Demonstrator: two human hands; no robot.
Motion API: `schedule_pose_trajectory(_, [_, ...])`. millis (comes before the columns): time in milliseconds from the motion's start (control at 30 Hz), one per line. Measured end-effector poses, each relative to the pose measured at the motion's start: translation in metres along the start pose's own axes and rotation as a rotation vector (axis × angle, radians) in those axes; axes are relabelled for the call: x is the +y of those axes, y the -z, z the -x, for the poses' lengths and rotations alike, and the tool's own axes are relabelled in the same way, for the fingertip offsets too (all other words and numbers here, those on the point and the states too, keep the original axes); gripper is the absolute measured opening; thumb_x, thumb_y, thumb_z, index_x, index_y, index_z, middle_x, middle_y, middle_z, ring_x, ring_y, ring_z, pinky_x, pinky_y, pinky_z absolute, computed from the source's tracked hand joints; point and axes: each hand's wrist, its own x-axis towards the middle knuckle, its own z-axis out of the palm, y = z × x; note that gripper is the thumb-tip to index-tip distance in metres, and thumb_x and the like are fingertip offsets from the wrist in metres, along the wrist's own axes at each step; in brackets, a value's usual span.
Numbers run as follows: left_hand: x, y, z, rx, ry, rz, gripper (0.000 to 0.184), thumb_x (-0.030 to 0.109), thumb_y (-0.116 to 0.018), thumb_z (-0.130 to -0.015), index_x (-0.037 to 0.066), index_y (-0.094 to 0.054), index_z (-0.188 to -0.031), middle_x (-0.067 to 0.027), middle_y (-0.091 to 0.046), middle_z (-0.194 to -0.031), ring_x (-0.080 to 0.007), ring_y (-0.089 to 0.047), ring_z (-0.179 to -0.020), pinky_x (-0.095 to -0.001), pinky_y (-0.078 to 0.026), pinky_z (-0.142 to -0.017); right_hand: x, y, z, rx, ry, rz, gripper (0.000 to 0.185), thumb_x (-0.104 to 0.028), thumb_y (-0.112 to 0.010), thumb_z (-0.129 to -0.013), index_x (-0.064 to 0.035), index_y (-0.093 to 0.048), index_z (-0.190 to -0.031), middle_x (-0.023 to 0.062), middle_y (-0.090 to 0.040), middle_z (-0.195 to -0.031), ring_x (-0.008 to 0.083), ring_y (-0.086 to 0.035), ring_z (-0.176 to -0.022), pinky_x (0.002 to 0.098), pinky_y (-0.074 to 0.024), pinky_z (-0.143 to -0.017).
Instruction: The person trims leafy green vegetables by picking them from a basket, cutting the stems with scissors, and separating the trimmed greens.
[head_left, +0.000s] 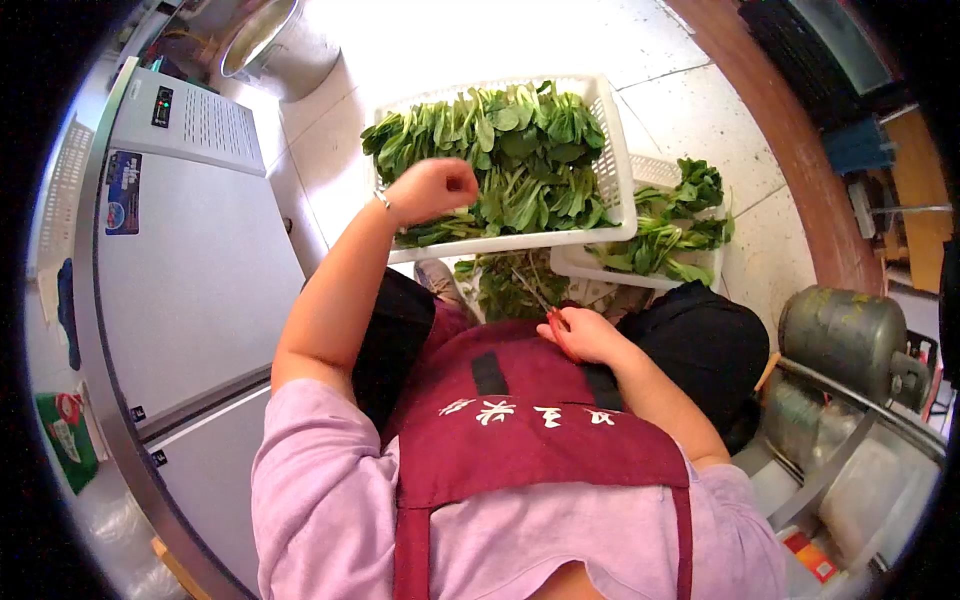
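Note:
My left hand (435, 190) is above the front left part of a large white basket (625, 190) of leafy greens (520, 125). Its fingers are curled, and I cannot make out anything between them. Red-handled scissors (562, 335) are in my right hand (590, 335), held low by my lap with the blades pointing up and to the left. Loose greens and trimmings (510, 285) lie under the blades, between my legs. To the right, a smaller white basket (655, 170) holds more greens (655, 235), partly behind the large basket's corner.
A metal refrigerator (190, 270) stands on the left. A large metal pot (285, 55) is on the tiled floor at the upper left. On the right are a gas cylinder (840, 335) and a metal rack (870, 410) with plastic bags.

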Motion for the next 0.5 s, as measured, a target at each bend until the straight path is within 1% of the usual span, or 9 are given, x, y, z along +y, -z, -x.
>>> schedule_pose_trajectory(33, [0.008,-0.003,0.009,-0.14,-0.081,0.082,0.012,0.013,-0.066,-0.077,0.004,-0.063,-0.085,-0.0073,-0.061,-0.078,-0.0159,-0.059,-0.073,-0.0293,-0.049,-0.068,0.0,-0.001,0.0,-0.004,-0.005,-0.005,0.048,-0.05,-0.053,-0.083,-0.0027,-0.062,-0.085,0.0224,-0.062,-0.084,0.0398,-0.059,-0.083,0.0439,-0.0459,-0.072])
schedule_pose_trajectory(100, [0.028,-0.015,0.025,-0.339,-0.075,0.128,0.012,0.013,-0.065,-0.078,0.004,-0.063,-0.086,-0.0074,-0.062,-0.077,-0.0159,-0.06,-0.073,-0.03,-0.049,-0.068,-0.001,-0.001,0.001,-0.004,-0.019,0.004,0.048,-0.05,-0.053,-0.084,-0.0026,-0.062,-0.086,0.0227,-0.062,-0.084,0.0397,-0.06,-0.083,0.044,-0.0461,-0.073])
schedule_pose_trajectory(133, [0.031,-0.024,0.028,-0.422,-0.128,0.157,0.014,0.014,-0.067,-0.078,0.005,-0.064,-0.088,-0.0074,-0.063,-0.078,-0.0173,-0.06,-0.071,-0.0307,-0.049,-0.068,-0.003,-0.001,0.002,-0.004,-0.033,0.015,0.048,-0.05,-0.053,-0.084,-0.0024,-0.062,-0.086,0.023,-0.062,-0.084,0.0397,-0.06,-0.084,0.044,-0.0463,-0.073])
schedule_pose_trajectory(167, [0.035,-0.03,0.032,-0.488,-0.116,0.064,0.017,0.019,-0.067,-0.077,0.006,-0.065,-0.089,-0.0089,-0.064,-0.08,-0.0186,-0.061,-0.072,-0.0317,-0.049,-0.069,-0.004,0.0,0.002,-0.005,-0.03,0.019,0.048,-0.05,-0.053,-0.084,-0.0024,-0.062,-0.086,0.023,-0.062,-0.084,0.0397,-0.06,-0.084,0.044,-0.0463,-0.073])
schedule_pose_trajectory(233, [0.032,-0.037,0.025,-0.505,-0.083,-0.091,0.021,0.023,-0.067,-0.078,0.007,-0.065,-0.09,-0.0109,-0.065,-0.083,-0.0201,-0.062,-0.073,-0.0323,-0.049,-0.07,-0.005,0.001,0.003,0.024,-0.128,0.102,0.05,-0.051,-0.052,-0.083,-0.0021,-0.063,-0.086,0.0232,-0.063,-0.086,0.0398,-0.06,-0.085,0.044,-0.0466,-0.074])
schedule_pose_trajectory(300, [0.001,-0.049,0.0,-0.18,-0.097,-0.073,0.023,0.026,-0.065,-0.079,0.006,-0.065,-0.092,-0.0118,-0.065,-0.082,-0.0218,-0.062,-0.073,-0.0327,-0.049,-0.07,0.0,0.0,0.002,0.064,-0.126,0.118,0.05,-0.051,-0.052,-0.083,-0.0019,-0.063,-0.085,0.0233,-0.063,-0.086,0.0399,-0.06,-0.085,0.0442,-0.0467,-0.074])
schedule_pose_trajectory(367, [0.007,-0.031,-0.025,0.068,0.179,0.071,0.026,0.026,-0.061,-0.082,0.002,-0.065,-0.091,-0.0139,-0.065,-0.08,-0.0247,-0.062,-0.072,-0.0334,-0.05,-0.071,0.002,-0.003,0.003,0.102,-0.125,0.134,0.051,-0.051,-0.052,-0.082,-0.0016,-0.063,-0.084,0.0234,-0.063,-0.086,0.0401,-0.06,-0.085,0.0445,-0.0468,-0.074])
schedule_pose_trajectory(433, [-0.027,-0.03,-0.062,0.413,0.114,-0.022,0.03,0.03,-0.059,-0.083,0.002,-0.064,-0.093,-0.0123,-0.066,-0.08,-0.0198,-0.062,-0.071,-0.0329,-0.05,-0.069,0.001,-0.003,0.003,0.089,-0.111,0.119,0.051,-0.052,-0.052,-0.082,-0.0015,-0.063,-0.084,0.0236,-0.063,-0.085,0.0403,-0.06,-0.084,0.0448,-0.0468,-0.075])
schedule_pose_trajectory(500, [-0.047,-0.022,-0.096,0.432,0.399,0.309,0.032,0.028,-0.058,-0.084,0.0,-0.063,-0.099,-0.0101,-0.066,-0.08,-0.0176,-0.065,-0.07,-0.0322,-0.052,-0.068,0.004,-0.005,0.0,0.069,-0.115,0.117,0.051,-0.051,-0.052,-0.082,-0.0013,-0.063,-0.084,0.0238,-0.063,-0.085,0.0403,-0.06,-0.085,0.0451,-0.0467,-0.075])
